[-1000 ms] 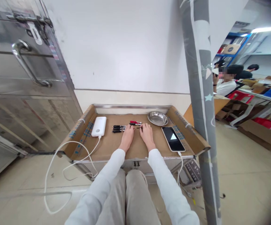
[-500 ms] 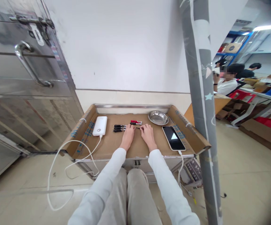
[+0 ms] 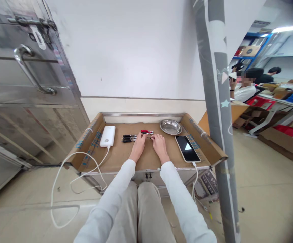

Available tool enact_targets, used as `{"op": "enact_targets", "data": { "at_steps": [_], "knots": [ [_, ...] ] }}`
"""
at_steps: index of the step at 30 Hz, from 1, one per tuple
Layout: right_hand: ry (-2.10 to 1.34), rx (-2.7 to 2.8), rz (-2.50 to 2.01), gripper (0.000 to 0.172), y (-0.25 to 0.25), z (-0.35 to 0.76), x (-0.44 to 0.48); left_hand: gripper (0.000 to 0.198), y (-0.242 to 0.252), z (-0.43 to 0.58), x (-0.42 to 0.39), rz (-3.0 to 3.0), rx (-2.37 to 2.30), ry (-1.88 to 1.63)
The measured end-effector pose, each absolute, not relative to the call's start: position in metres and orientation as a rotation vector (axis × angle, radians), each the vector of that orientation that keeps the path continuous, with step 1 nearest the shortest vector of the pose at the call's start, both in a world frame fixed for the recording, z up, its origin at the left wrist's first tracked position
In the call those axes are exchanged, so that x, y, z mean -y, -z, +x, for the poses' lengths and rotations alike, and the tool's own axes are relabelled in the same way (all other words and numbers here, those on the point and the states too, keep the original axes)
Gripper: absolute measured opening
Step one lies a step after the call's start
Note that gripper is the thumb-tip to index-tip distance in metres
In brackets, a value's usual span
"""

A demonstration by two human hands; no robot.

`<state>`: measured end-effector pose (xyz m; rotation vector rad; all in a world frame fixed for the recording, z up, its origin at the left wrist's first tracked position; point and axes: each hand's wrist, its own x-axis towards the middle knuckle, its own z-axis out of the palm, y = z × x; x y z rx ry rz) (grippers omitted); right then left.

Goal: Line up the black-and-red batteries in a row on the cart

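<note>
Over the middle of the cardboard-lined table, my left hand and my right hand are both closed, fingertips close together. Between them shows a thin dark pen part, pinched from both sides; its ends are hidden by my fingers. Left of my left hand lie several black pens side by side, their right ends partly covered by that hand. Just beyond my fingertips are a red pen and, beside it, a dark pen partly hidden.
A white power bank with a cable lies at the left. At the right are a round metal dish and a phone on a cable. Cardboard sides edge the table. A grey wrapped pole stands close right; people sit beyond.
The hands stay almost where they were, still pinching the thin pen part, with only slight finger movement. The whole view has shifted a little.
</note>
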<state>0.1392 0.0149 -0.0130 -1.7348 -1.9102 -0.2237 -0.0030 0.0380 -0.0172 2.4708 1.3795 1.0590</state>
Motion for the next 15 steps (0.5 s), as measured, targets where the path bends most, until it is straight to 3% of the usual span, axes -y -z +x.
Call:
{"op": "enact_targets", "data": {
  "at_steps": [15],
  "knots": [
    [0.127, 1.784, -1.687, 0.022, 0.0121, 0.1385, -0.0146, 0.017, 0.0120, -0.0033, -0.0391, 2.260, -1.222, -1.211]
  ]
}}
